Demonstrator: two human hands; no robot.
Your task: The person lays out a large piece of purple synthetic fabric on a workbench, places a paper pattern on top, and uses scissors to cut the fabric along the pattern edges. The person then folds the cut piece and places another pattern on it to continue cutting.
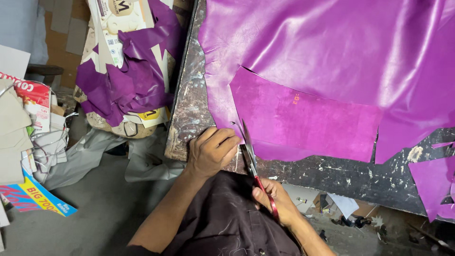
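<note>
Scuffed dark workbench [332, 175] carries purple leather hide [332, 47] and offcuts [433, 182].
</note>
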